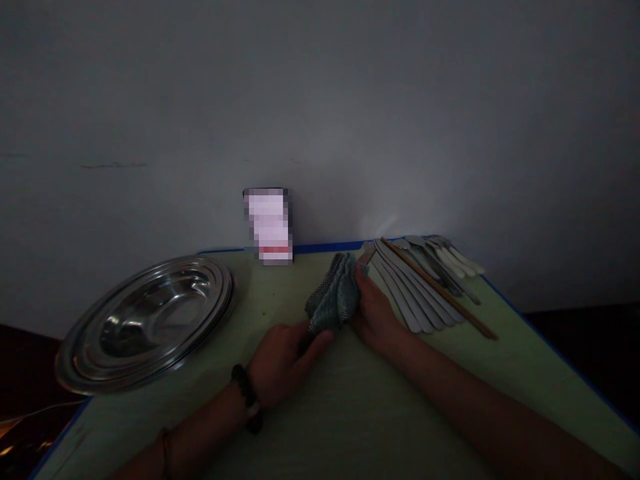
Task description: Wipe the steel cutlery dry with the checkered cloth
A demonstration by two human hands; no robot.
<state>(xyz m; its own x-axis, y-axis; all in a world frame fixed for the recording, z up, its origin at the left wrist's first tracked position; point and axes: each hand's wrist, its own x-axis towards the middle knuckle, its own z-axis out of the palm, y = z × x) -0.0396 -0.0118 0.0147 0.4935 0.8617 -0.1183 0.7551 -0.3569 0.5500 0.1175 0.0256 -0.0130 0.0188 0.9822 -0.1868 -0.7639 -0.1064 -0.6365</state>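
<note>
My left hand, wearing a dark beaded bracelet, is closed around the dark handle of a utensil. A grey-green checked cloth is folded about the utensil's middle, and what looks like its flat tip shows past the cloth's far side. My right hand grips the cloth from the right, with the thumb side up. Most of the utensil is hidden by the cloth, so its exact kind cannot be made out. Right of my right hand lie several flat metal-handled utensils, fanned side by side.
Stacked steel basins stand at the left of the green table. A phone with a lit, blurred screen leans on the wall. Wooden chopsticks, dark-handled utensils and white-handled spoons lie at the right, near the blue edge.
</note>
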